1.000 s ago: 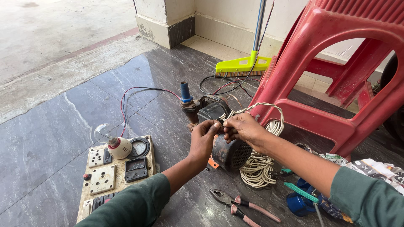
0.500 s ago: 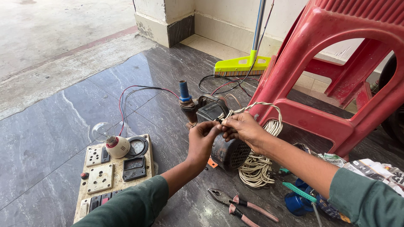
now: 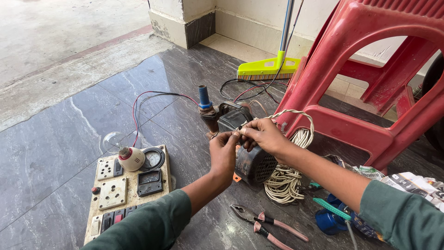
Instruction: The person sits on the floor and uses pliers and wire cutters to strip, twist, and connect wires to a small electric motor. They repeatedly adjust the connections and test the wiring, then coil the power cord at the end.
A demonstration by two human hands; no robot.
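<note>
Wire ends (image 3: 237, 131) over the pump motor (image 3: 252, 162) are pinched by left hand (image 3: 223, 152) and right hand (image 3: 262, 135) fingertips; best twisted tightly, kept off bare metal.

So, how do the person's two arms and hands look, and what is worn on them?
Both arms wear dark green sleeves, pushed up so the forearms are bare. The left hand and the right hand are bare: no gloves, and no rings, watch or bracelet can be seen.

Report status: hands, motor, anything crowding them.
Left hand and right hand pinch a wire over the small black motor. Cream cord coil and pliers lie alongside.
</note>
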